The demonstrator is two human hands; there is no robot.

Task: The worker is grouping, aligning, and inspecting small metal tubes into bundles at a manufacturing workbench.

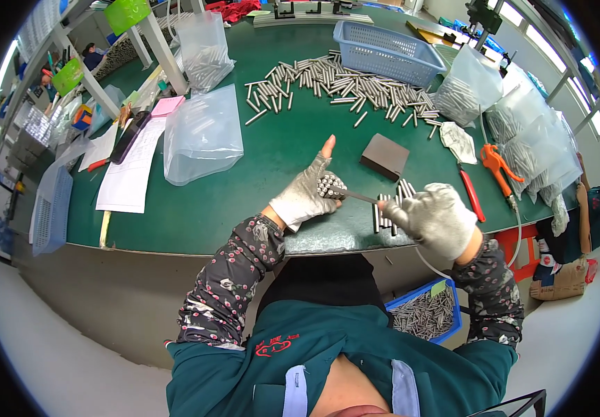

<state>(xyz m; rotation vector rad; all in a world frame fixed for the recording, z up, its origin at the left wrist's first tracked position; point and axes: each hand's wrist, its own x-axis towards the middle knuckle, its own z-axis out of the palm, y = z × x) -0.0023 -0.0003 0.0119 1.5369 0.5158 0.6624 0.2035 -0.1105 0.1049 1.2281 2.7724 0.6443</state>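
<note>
My left hand [305, 197], in a white glove, grips a bundle of short metal rods [329, 186] end-on, thumb pointing up. In a white glove too, my right hand [435, 217] holds a thin metal tool [354, 195] whose tip reaches the bundle's ends. A few loose rods [388, 206] lie on the green table [244, 208] between my hands. A dark grey block [384, 156] rests just beyond them.
A long heap of metal rods [345, 87] spreads across the far table before a blue basket [387, 52]. Clear bags of rods [201, 135] lie left and right. Red-handled pliers [471, 194], an orange tool [498, 165] and papers [133, 170] lie about. A blue bin of rods [428, 313] sits below the table edge.
</note>
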